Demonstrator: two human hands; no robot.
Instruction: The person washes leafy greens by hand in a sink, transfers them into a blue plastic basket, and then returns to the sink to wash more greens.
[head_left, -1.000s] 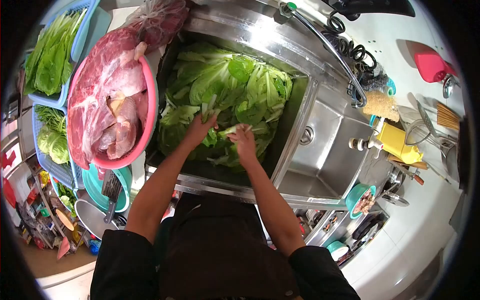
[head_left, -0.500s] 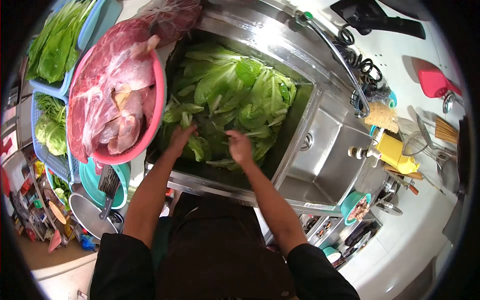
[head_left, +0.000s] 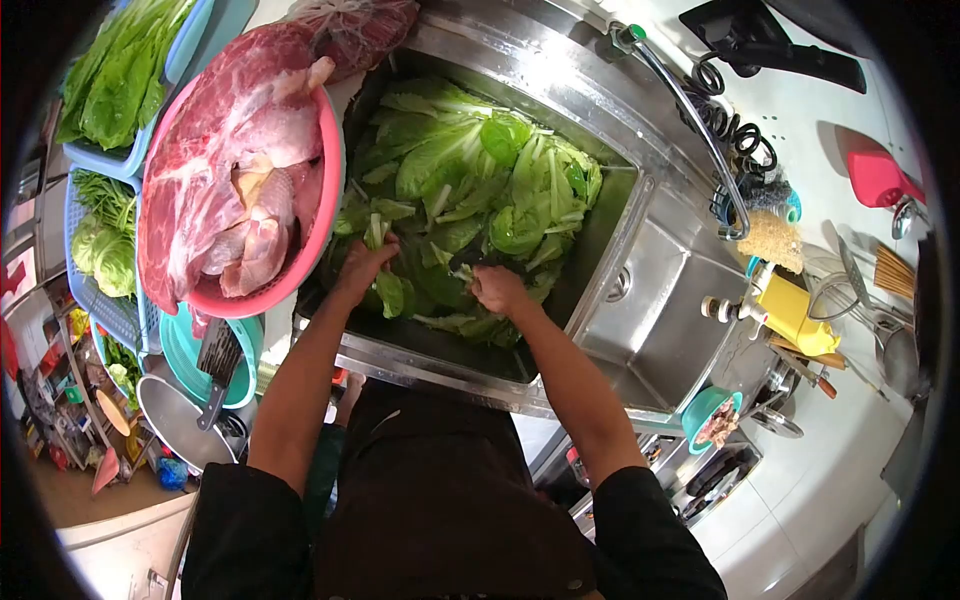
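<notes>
Leafy greens [head_left: 450, 160]: lying wet and overlapping in the deep sink basin [head_left: 615, 222], heaping mostly toward its far side
Loose leaf [head_left: 395, 292]: hanging at the basin's near left, its pale stem pointing up past the fingers
Left hand [head_left: 366, 268]: holding that leaf in a narrow grip
Right hand [head_left: 500, 288]: resting with fingers bent over the near greens, a dark shape [head_left: 470, 258] showing beside the fingertips, too unclear to name; cannot tell what it is gripping
Step in hand: apparently handling the greens piece by piece
Next move: seemingly calling for a firm left pinch and care around the dark shape
In the way: leaves crowding both hands; the pink basket [head_left: 328, 200] of raw meat [head_left: 220, 140] standing just beside on the left, limiting elbow room
Right side: shallower basin [head_left: 665, 300] adjoining, faucet [head_left: 715, 165] arching over its far end
Farther left: cleaver [head_left: 217, 355] lying across the teal tub [head_left: 178, 360]
</notes>
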